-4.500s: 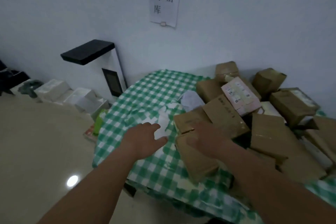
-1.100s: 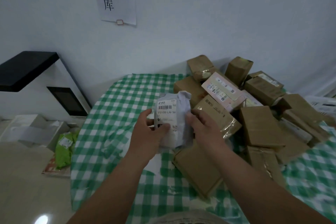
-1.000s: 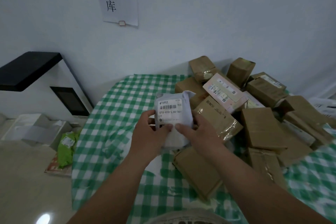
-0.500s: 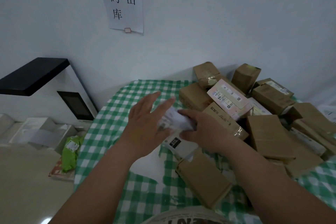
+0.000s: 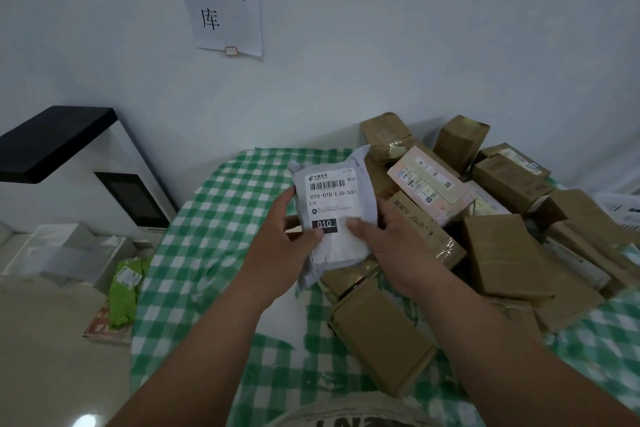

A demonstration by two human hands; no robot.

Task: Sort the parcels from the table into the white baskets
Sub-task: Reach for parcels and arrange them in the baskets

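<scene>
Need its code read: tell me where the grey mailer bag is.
In the head view's centre, the grey mailer bag is gripped label-up by the left hand and right hand, above the checked tablecloth.

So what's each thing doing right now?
Left hand: grips the white parcel's left edge.
Right hand: grips its right edge.
White parcel: held up, label facing the camera.
Brown boxes: piled on the table.
Green bag: lying on the floor.
</scene>
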